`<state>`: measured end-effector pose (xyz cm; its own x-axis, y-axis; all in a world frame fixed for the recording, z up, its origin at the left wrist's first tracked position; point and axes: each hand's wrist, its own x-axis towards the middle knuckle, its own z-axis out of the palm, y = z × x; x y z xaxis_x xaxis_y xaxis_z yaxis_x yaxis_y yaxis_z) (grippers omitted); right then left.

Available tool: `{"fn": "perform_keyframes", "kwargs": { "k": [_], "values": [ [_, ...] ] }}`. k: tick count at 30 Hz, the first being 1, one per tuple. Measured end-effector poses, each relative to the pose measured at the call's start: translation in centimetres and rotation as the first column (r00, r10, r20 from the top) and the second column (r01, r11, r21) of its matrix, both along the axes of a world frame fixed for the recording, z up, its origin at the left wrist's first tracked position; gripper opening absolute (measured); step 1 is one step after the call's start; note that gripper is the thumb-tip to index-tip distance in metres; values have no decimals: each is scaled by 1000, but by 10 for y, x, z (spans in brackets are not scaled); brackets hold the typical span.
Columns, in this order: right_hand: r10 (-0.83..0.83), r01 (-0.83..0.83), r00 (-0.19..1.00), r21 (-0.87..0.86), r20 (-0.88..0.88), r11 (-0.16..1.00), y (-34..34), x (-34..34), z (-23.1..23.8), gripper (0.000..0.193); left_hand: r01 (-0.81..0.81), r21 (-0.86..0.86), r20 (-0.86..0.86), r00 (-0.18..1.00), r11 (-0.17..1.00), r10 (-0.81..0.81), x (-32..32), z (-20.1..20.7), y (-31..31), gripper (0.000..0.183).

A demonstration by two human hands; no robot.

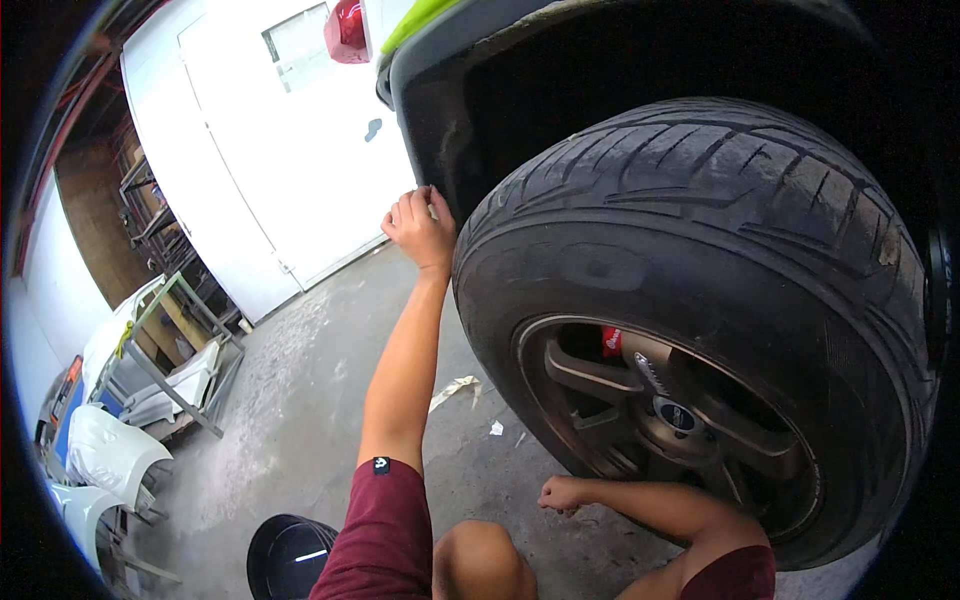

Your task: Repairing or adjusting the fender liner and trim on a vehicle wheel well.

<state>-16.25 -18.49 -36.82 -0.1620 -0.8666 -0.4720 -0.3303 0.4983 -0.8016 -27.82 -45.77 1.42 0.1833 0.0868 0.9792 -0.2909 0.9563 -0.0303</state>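
Observation:
My left hand [420,232] is raised at the lower edge of the black wheel-arch trim [425,130], beside the tire's tread. Its fingers are curled in; a small pale patch shows between them, too small to name. Low in front of the wheel, my right hand [563,493] is closed in a loose fist above the floor, and whatever it may hold is hidden. The large black tire [620,265] fills the right side, mounted on a bronze spoked rim [590,375] with a dark center cap [677,416]. Behind the spokes, a red brake part [612,342] shows.
A black bucket [290,555] stands at lower left. White car panels [118,455] and a metal rack [170,365] line the left side. White doors [290,150] rise at the back. A crumpled scrap [456,392] lies on the concrete floor [300,400].

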Motion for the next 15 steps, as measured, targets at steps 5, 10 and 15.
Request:
{"fn": "perform_keyframes", "kwargs": {
  "k": [5, 10, 15],
  "values": [
    [-73, 67, 989, 48, 131, 997, 3, -3, -7, 30, -11, -26, 74, 997, 1000, 13, 0, 0, -3, 9],
    [-66, 62, 994, 52, 85, 997, 5, -3, -7, 31, -30, -109, 99, 994, 994, 41, 2, 2, -7, 10],
    [-80, 72, 986, 64, 143, 995, 4, -5, -11, 30, -32, -155, 151, 987, 987, 55, 8, 2, -15, 14]
  ]
}}
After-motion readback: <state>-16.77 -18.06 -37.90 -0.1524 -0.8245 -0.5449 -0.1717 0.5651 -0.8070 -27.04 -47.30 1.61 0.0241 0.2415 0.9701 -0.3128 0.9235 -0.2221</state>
